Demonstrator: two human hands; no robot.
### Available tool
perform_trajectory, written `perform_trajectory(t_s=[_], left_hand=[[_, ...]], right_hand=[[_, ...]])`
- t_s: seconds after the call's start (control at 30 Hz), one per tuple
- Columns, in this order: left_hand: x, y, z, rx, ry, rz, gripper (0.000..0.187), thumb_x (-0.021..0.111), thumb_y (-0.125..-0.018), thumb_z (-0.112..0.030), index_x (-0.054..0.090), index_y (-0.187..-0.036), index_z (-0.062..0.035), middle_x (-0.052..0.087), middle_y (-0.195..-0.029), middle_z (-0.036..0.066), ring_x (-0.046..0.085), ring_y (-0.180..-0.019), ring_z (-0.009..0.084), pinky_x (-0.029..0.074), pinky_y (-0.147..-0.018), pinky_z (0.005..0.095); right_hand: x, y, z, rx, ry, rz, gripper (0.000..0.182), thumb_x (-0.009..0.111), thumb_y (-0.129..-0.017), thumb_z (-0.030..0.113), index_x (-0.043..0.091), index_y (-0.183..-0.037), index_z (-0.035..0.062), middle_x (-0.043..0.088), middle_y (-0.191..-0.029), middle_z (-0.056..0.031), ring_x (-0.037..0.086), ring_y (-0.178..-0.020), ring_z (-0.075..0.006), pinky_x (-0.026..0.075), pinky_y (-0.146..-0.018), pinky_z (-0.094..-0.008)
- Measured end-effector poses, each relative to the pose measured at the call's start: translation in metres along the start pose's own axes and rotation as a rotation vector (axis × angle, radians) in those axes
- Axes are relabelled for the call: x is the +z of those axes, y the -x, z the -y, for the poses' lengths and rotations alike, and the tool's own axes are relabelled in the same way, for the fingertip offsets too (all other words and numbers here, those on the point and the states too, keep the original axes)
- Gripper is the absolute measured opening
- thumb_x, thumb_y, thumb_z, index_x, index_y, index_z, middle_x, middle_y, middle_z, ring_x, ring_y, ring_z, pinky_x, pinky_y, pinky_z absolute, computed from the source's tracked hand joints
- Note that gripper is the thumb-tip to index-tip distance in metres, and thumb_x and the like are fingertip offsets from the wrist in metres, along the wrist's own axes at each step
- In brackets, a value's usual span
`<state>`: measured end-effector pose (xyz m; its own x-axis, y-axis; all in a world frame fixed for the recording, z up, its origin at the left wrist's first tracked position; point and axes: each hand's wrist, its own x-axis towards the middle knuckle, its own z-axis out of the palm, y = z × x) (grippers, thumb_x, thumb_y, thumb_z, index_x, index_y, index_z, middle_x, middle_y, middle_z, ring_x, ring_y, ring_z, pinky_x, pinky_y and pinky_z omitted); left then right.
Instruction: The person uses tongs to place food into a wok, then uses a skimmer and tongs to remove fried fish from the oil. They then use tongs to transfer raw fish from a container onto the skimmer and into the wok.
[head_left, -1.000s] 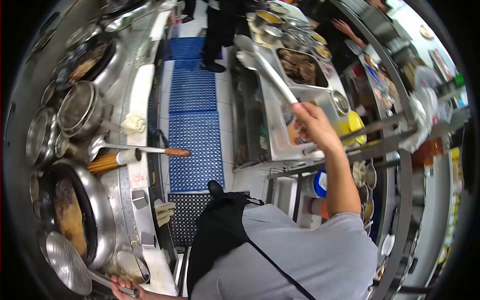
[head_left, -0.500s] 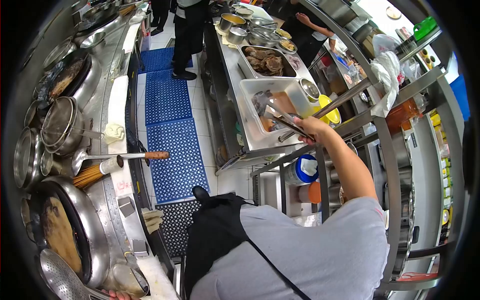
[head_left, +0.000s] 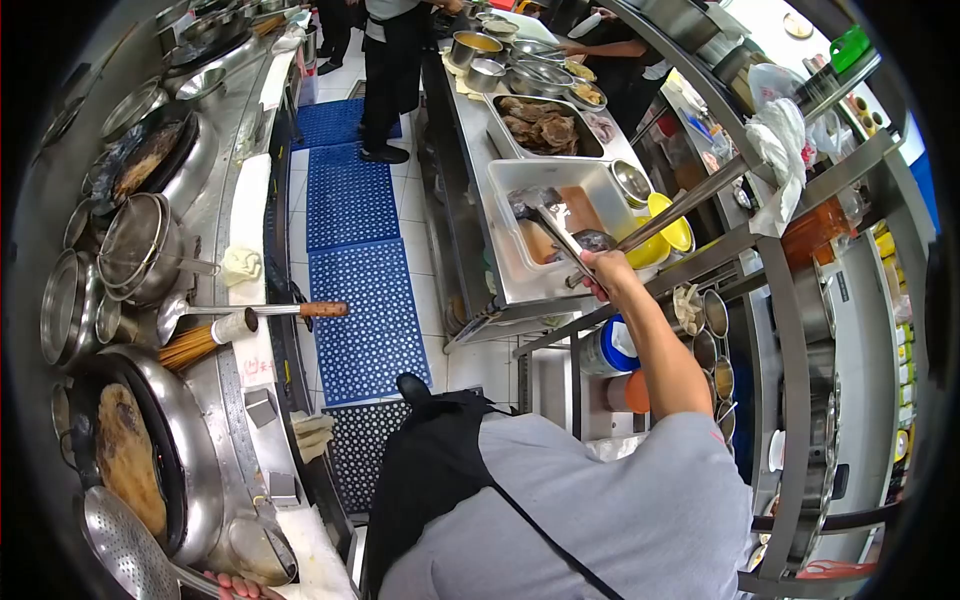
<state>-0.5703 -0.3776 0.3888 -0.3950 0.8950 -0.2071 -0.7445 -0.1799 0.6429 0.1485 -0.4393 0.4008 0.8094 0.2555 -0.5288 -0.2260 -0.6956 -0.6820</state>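
My right hand reaches out to the side and is closed round a pair of metal tongs. The far ends of the tongs are over a white plastic bin, right at a dark, slick-looking piece in reddish-brown liquid. A second dark piece lies in the bin near my fingers. At the lower left edge, my left hand has its fingers wrapped round the handle of a large perforated skimmer. The skimmer's bowl is beside a wok with brown liquid in it.
A steel pan of browned meat and a yellow bowl flank the bin. Metal rack rails run close past my right arm. A ladle with a wooden handle juts over the blue mat. A co-worker stands farther up the aisle.
My right hand has pushed the tongs slightly down and farther into the bin, and their arms have come closer together. My left hand shows a little more, still on the skimmer.
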Motion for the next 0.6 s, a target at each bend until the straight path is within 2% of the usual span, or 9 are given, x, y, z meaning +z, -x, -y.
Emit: perform_trajectory(t_s=[0.2,0.23,0.27,0.3,0.37,0.4,0.5,0.57,0.6], left_hand=[[-0.035,-0.017,-0.003,-0.019,-0.109,0.051,0.034,0.052,-0.096,-0.014,0.049,-0.125,0.0021,0.052,-0.086,0.001,0.044,-0.058,0.0054,0.039,-0.046,0.0204],[0.009,0.001,0.003,0.005,-0.253,-0.204,0.034,0.057,-0.090,-0.016,0.055,-0.119,0.0006,0.052,-0.077,0.000,0.043,-0.055,0.0056,0.037,-0.045,0.0203],[0.022,0.006,0.007,0.069,-0.353,-0.440,0.019,0.061,-0.081,-0.011,0.061,-0.098,-0.0013,0.050,-0.068,0.001,0.045,-0.051,0.0070,0.034,-0.039,0.0205],[0.014,0.003,0.006,0.056,-0.320,-0.422,0.010,0.063,-0.079,-0.010,0.059,-0.086,-0.0042,0.052,-0.069,0.002,0.046,-0.049,0.0086,0.035,-0.040,0.0205],[0.023,0.006,0.007,0.137,-0.317,-0.448,0.014,0.064,-0.079,-0.007,0.056,-0.089,-0.0034,0.055,-0.071,0.004,0.049,-0.047,0.0111,0.038,-0.038,0.0216],[0.021,0.007,0.006,0.156,-0.283,-0.363,0.015,0.064,-0.080,-0.006,0.054,-0.092,-0.0030,0.056,-0.072,0.006,0.052,-0.048,0.0120,0.039,-0.036,0.0232],[0.004,0.013,0.005,0.220,-0.153,-0.192,0.020,0.056,-0.086,-0.004,0.050,-0.105,0.0006,0.059,-0.082,0.010,0.055,-0.050,0.0108,0.046,-0.036,0.0223],[0.007,0.026,0.006,0.250,-0.174,-0.194,0.020,0.056,-0.086,-0.004,0.050,-0.104,0.0006,0.058,-0.079,0.009,0.054,-0.049,0.0107,0.046,-0.036,0.0228],[0.003,0.030,0.005,0.253,-0.177,-0.200,0.020,0.057,-0.085,-0.005,0.050,-0.104,0.0006,0.058,-0.079,0.009,0.054,-0.049,0.0108,0.046,-0.035,0.0230]], right_hand=[[-0.025,0.051,-0.018,-0.212,-0.018,-0.155,0.034,0.070,-0.087,0.040,0.067,-0.096,0.0068,0.057,-0.064,-0.0013,0.052,-0.050,-0.0109,0.039,-0.043,-0.0248],[-0.033,0.051,-0.023,-0.251,-0.146,-0.060,0.032,0.071,-0.086,0.039,0.068,-0.095,0.0085,0.055,-0.063,0.0012,0.049,-0.048,-0.0100,0.037,-0.043,-0.0242],[-0.040,0.056,-0.018,-0.222,-0.108,-0.117,0.029,0.069,-0.088,0.038,0.069,-0.092,0.0088,0.055,-0.064,0.0024,0.049,-0.049,-0.0102,0.037,-0.044,-0.0242],[-0.042,0.070,-0.008,-0.323,-0.103,-0.056,0.025,0.067,-0.090,0.034,0.068,-0.088,0.0095,0.053,-0.061,0.0041,0.046,-0.047,-0.0075,0.034,-0.042,-0.0235],[-0.070,0.018,-0.021,-0.601,-0.097,0.003,0.028,0.063,-0.093,0.036,0.061,-0.082,0.0103,0.044,-0.052,0.0042,0.038,-0.037,-0.0055,0.028,-0.033,-0.0227],[-0.062,0.037,-0.002,-0.614,-0.041,0.000,0.031,0.062,-0.094,0.040,0.061,-0.082,0.0104,0.045,-0.051,0.0038,0.035,-0.033,-0.0058,0.023,-0.030,-0.0222],[-0.006,0.109,0.059,-0.760,0.123,0.091,0.034,0.060,-0.095,0.041,0.057,-0.078,0.0118,0.044,-0.051,0.0044,0.035,-0.034,-0.0042,0.023,-0.030,-0.0217],[0.036,0.115,0.100,-0.913,0.207,0.324,0.034,0.058,-0.097,0.038,0.055,-0.075,0.0123,0.043,-0.052,0.0052,0.034,-0.036,-0.0030,0.023,-0.031,-0.0214],[0.073,0.134,0.115,-1.004,0.219,0.312,0.033,0.057,-0.098,0.034,0.055,-0.073,0.0120,0.042,-0.052,0.0060,0.033,-0.036,-0.0024,0.022,-0.032,-0.0214]])
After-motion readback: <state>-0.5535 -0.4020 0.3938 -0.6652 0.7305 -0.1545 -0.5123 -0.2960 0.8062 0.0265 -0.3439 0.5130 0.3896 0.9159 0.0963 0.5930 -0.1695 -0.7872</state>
